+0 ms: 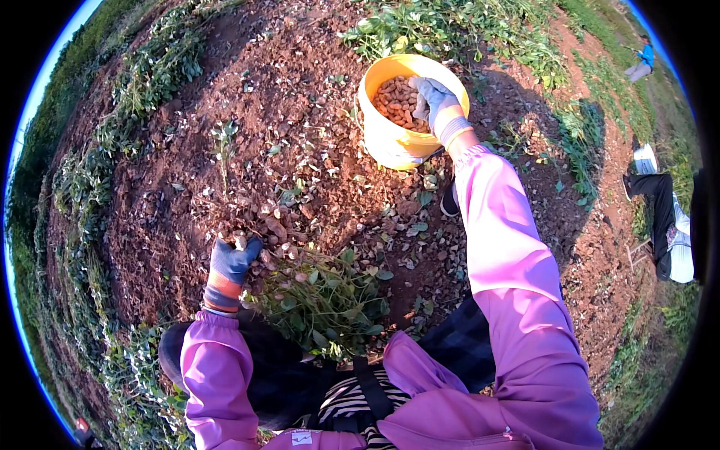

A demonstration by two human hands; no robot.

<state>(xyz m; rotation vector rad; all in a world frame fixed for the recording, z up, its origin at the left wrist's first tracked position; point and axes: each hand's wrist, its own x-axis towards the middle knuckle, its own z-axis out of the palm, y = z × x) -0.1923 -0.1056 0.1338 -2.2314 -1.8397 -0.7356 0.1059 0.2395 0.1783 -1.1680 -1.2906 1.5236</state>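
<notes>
My right hand (437,103), in a grey glove with an orange and striped cuff, reaches into the near right side of a yellow bucket (396,150). Its fingers are apart over the peanuts (396,101) lying inside, and nothing shows in them. Low on the left, my left hand (232,266) wears a matching glove. Its fingers are curled at ground level around a pale peanut (240,243). More soil-covered peanuts (276,227) lie just beyond it. Beside this hand, a pulled peanut plant (326,300) rests leafy side toward me, in front of my legs.
Reddish, clumpy soil (300,97) is strewn with dry leaves. Rows of uprooted plants (150,90) lie along the left, with more greenery (427,30) behind the bucket. At the right, a person in dark trousers (660,217) sits near a white bucket (644,160); another person (643,60) is farther off.
</notes>
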